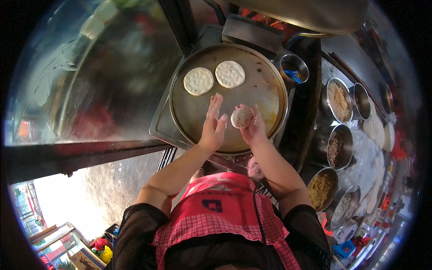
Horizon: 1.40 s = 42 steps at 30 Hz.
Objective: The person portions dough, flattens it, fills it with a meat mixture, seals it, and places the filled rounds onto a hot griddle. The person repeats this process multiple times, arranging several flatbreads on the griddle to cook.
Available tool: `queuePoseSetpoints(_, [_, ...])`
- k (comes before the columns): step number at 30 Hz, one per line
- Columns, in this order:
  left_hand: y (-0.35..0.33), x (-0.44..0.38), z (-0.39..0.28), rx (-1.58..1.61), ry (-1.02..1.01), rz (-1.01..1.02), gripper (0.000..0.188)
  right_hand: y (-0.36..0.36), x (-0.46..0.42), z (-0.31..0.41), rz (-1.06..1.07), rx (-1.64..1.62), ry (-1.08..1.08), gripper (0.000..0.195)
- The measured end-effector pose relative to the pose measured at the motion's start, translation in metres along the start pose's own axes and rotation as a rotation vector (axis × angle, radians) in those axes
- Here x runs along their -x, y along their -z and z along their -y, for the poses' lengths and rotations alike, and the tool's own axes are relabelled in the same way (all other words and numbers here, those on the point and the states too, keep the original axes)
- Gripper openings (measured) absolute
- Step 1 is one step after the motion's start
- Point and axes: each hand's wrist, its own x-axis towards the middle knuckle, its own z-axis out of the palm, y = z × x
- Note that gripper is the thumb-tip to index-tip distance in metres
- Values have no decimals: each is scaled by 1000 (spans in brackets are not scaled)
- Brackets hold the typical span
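In my right hand [253, 126] rests a round ball of filled dough [241, 118], pale with darker flecks showing through. My left hand [214, 126] is held upright beside it, fingers extended, with nothing in it and a gap between it and the dough. Both hands are over the near half of a large round metal griddle [229, 141]. Two flat round dough cakes lie on the far part of the griddle, a left one [198, 81] and a right one [230, 74]. Their tops look pale and slightly bumpy.
A metal cup [303, 65] with a blue-handled utensil [293, 76] stands right of the griddle. Further right are metal bowls of shredded filling [338, 101], dark filling [334, 148] and yellow filling [319, 190]. Dough lengths [374, 123] lie beyond. A metal lid [310, 13] overhangs the back.
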Motion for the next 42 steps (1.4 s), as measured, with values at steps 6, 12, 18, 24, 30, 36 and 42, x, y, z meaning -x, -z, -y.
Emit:
queuePoseSetpoints(6, [71, 26, 19, -171, 105, 102, 42, -17, -77, -41, 47, 1106, 321, 44])
queuePoseSetpoints(12, [128, 55, 33, -175, 177, 110, 42, -35, -100, -47, 157, 1574, 850, 48])
queuePoseSetpoints(18, [160, 61, 40, -224, 188, 137, 43, -46, -87, -48, 245, 2082, 648, 65])
queuePoseSetpoints(24, [146, 57, 37, -151, 174, 161, 42, -48, -64, -55, 493, 2322, 584, 75])
queuePoseSetpoints(30, [128, 60, 38, -183, 145, 244, 38, 0, -36, -31, 358, 2259, 528, 77])
queuePoseSetpoints(36, [100, 50, 30, -261, 108, 283, 37, -18, -62, -36, 436, 2071, 667, 71])
queuePoseSetpoints(42, [94, 10, 49, -525, 180, 328, 47, 16, -11, 2, 228, 1642, 817, 59])
